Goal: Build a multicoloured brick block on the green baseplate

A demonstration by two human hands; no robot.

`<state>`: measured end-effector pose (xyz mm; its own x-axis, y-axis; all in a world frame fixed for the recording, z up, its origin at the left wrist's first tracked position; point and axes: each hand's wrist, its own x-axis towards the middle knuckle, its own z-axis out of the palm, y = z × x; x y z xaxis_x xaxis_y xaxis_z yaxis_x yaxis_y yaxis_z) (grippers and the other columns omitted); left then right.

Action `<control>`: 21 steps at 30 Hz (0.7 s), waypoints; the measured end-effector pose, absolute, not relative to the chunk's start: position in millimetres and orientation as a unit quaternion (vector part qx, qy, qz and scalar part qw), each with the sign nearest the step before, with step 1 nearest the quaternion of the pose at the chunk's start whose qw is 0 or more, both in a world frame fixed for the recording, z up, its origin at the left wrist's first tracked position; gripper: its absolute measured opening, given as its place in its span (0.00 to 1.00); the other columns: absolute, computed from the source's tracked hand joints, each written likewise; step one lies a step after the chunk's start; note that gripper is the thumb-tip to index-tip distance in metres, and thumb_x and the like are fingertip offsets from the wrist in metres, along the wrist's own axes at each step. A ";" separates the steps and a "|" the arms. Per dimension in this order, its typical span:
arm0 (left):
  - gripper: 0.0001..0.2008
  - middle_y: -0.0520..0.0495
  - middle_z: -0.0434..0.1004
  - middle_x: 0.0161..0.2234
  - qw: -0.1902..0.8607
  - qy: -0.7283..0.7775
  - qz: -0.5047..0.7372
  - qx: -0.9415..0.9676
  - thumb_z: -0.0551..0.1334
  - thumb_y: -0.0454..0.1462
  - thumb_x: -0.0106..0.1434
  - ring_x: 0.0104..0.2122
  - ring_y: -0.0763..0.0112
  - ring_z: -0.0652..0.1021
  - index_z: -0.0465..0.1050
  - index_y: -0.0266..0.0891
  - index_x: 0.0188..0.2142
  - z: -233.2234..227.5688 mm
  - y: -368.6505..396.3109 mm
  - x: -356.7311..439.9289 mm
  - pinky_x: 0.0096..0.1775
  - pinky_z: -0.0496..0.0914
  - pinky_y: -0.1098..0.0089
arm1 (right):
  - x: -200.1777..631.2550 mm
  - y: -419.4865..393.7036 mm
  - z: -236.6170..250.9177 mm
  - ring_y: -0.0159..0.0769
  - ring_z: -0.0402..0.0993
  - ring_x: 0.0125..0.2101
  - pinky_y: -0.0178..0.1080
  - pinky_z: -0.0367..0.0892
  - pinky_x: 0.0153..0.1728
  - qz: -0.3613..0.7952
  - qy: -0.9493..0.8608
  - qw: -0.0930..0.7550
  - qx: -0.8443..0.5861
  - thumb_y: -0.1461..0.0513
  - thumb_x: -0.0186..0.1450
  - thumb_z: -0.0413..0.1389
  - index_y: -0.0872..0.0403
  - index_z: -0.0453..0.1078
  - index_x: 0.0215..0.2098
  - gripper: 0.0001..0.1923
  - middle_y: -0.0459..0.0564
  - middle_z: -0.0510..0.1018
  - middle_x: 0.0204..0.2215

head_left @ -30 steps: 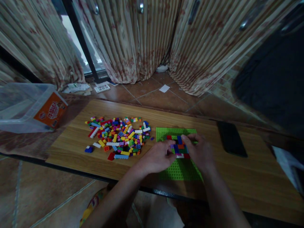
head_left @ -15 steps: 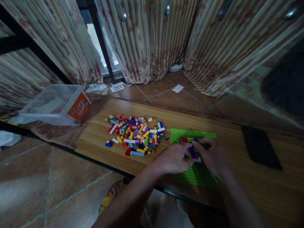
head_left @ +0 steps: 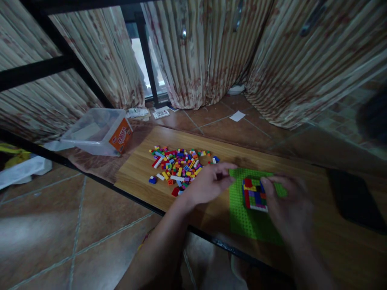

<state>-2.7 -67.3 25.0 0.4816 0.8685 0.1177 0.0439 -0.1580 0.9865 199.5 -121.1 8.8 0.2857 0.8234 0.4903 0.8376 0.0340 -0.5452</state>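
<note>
On the green baseplate stands a compact, roughly square build of toy bricks in red, yellow, blue, purple and white. My right hand covers its right side, thumb and forefinger pinched at its upper right corner. A small dark blue brick shows at the thumb tip. My left hand hangs between the loose bricks and the baseplate, fingers apart with nothing seen in them. It hides the right part of the brick pile.
A clear plastic tub with an orange label stands beyond the wooden board's left end. To the right of the baseplate lies a dark flat device. Papers lie on the tiled floor near the curtains.
My left hand has left the brick build and moved left toward the loose pile, its fingers spreading. My right hand stays at the build, whose top is more exposed. The view has turned slightly left.
</note>
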 end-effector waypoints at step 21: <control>0.07 0.56 0.67 0.20 0.444 0.471 0.660 0.382 0.65 0.35 0.53 0.18 0.82 0.62 0.75 0.35 0.33 41.2 -41.6 -63.1 0.22 0.57 0.77 | 68.5 -113.8 -9.7 0.54 0.50 0.63 0.60 0.54 0.58 0.075 -0.825 0.234 -0.508 0.62 0.66 0.52 0.50 0.70 0.54 0.18 0.58 0.61 0.62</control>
